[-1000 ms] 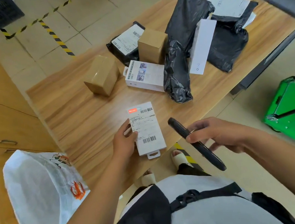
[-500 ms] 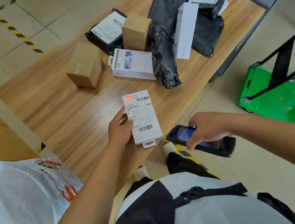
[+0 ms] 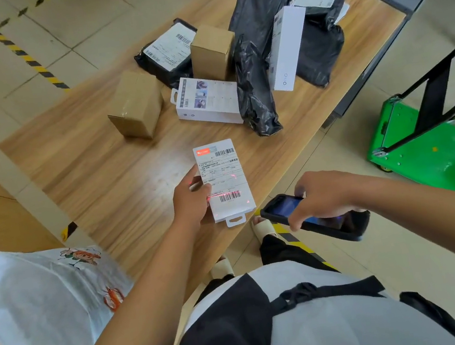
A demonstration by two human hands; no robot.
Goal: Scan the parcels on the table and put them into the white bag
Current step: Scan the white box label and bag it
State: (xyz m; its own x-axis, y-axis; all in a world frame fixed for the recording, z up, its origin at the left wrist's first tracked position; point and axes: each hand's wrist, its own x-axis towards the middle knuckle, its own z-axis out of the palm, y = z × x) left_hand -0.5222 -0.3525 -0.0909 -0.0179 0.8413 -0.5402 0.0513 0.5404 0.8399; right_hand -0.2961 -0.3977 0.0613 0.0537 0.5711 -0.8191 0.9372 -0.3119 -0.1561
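My left hand (image 3: 192,200) grips a flat white parcel (image 3: 226,181) by its left edge, label up, above the near edge of the wooden table (image 3: 97,167). Red scanner light falls across the lower barcode on that label. To the right, my right hand (image 3: 323,197) holds a black handheld scanner (image 3: 281,211) from above, its screen up and its end towards the parcel. The white bag (image 3: 44,309) with crayfish prints stands open at the lower left, beside the table.
More parcels lie farther back on the table: two brown boxes (image 3: 136,104), a white product box (image 3: 207,100), a tall white box (image 3: 286,47) and several black mailers (image 3: 255,80). A green trolley (image 3: 433,149) stands at right. Wooden cabinets line the left.
The scanner has turned from edge-on to flat with its screen up, and its red light has moved from the label's top to the lower barcode. The parcel stays in my left hand.
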